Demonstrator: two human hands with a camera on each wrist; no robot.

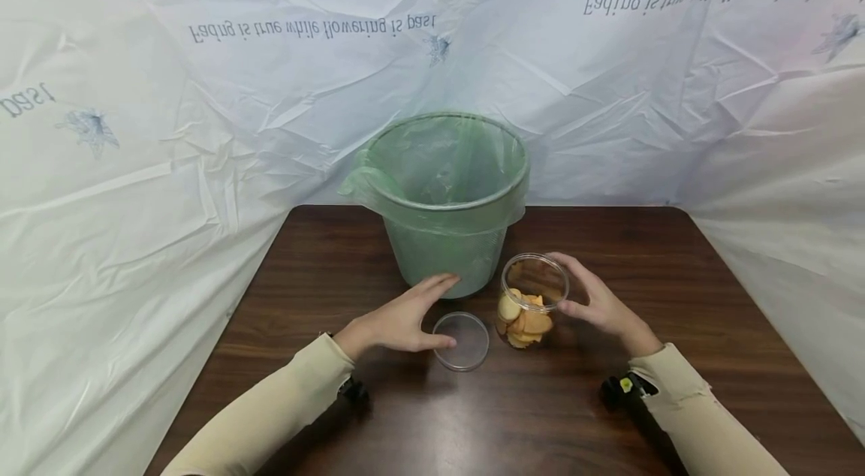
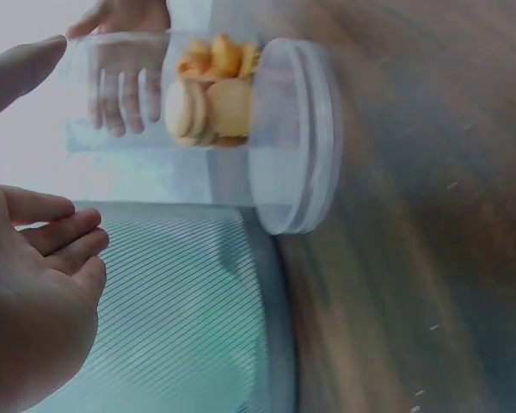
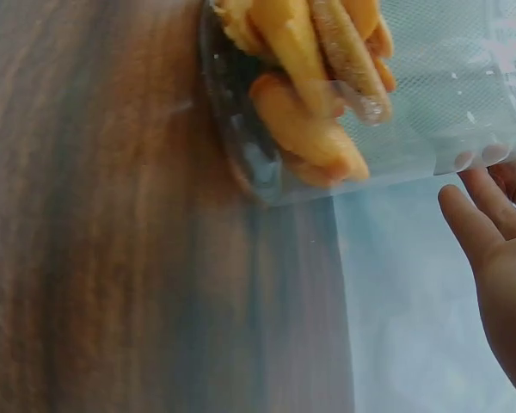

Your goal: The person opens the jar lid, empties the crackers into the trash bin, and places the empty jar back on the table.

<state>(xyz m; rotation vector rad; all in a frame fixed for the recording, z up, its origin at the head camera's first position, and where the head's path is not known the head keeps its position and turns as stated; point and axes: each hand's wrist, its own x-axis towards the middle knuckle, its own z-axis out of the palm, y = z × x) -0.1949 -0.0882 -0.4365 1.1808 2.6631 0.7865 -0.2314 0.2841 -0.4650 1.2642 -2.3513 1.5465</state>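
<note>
My left hand (image 1: 402, 322) is spread beside a round clear lid (image 1: 462, 341) flat on the table, its thumb overlapping the lid's edge in the head view. Its palm is bare in the left wrist view. To the right of the lid stands an uncovered clear plastic jar (image 1: 534, 282), upright, with several golden crackers or cookies (image 1: 525, 324) in its lower part. My right hand (image 1: 601, 302) is at the jar's right side, fingers and thumb spread at the rim. Through the jar wall, the left wrist view shows these fingers straight and apart.
Behind the lid and jar stands a mesh bin (image 1: 446, 258) with a thin green bag (image 1: 378, 187) folded over its rim. The dark wooden table (image 1: 676, 258) is backed and flanked by white printed sheeting (image 1: 270, 100).
</note>
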